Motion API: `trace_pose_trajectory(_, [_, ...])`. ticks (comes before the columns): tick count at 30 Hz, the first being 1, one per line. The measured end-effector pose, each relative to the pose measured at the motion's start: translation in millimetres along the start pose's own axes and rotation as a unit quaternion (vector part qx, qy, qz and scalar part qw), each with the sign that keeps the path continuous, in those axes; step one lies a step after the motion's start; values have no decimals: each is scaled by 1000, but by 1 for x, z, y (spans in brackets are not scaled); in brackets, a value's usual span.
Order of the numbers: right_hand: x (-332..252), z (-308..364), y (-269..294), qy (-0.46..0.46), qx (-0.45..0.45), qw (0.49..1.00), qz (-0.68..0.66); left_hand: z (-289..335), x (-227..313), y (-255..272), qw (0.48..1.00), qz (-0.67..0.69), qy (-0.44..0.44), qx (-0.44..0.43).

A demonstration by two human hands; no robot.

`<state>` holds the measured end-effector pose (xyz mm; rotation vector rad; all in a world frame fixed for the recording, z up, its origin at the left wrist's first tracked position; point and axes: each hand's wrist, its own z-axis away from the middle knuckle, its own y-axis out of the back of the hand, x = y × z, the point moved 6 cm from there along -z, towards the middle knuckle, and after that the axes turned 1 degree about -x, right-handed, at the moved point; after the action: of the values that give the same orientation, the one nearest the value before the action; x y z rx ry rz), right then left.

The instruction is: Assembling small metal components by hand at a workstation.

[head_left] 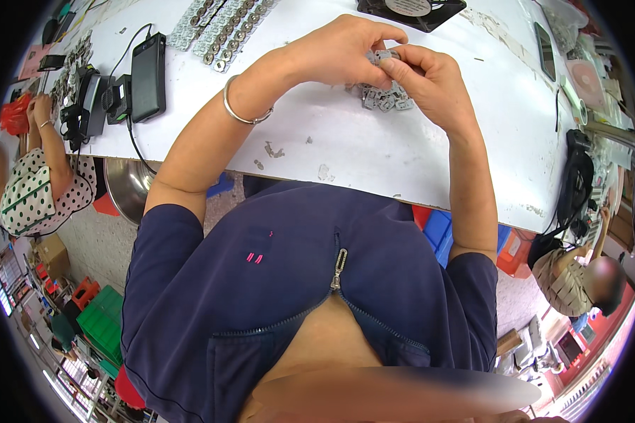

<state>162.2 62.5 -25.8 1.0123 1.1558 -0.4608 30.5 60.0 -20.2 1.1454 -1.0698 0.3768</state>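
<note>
Both my hands meet over the white table (317, 148), close to its far side. Between their fingertips is a small grey metal part (384, 56). My left hand (339, 53), with a silver bangle at the wrist, pinches it from the left. The thumb and fingers of my right hand (430, 81) close on it from the right. Right under my hands lies a loose pile of similar grey parts (388, 99), partly hidden by them. Fingers cover much of the held part, so its exact kind does not show.
Trays of round metal pieces (226, 35) lie at the far left, near a black power bank (148, 77) with cables. A black fan (413, 8) stands at the far edge. A phone (544, 49) lies to the right. Other people sit at left (42, 183) and right (571, 282).
</note>
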Motion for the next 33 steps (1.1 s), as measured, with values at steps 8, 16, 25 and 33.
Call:
trace_pose_trajectory(8, [-1, -8, 9, -18, 15, 999, -39, 5, -15, 10, 984, 58, 82, -144])
trace_pose_trajectory(16, [11, -16, -10, -43, -120, 951, -283, 12, -26, 7, 962, 202, -11, -184])
trace_pose_trajectory(25, [17, -23, -1, -82, 21, 994, -69, 15, -20, 16, 932, -205, -166, 248])
trace_pose_trajectory(33, [14, -34, -2, -83, 36, 994, -67, 11, -21, 15, 886, -308, -221, 268])
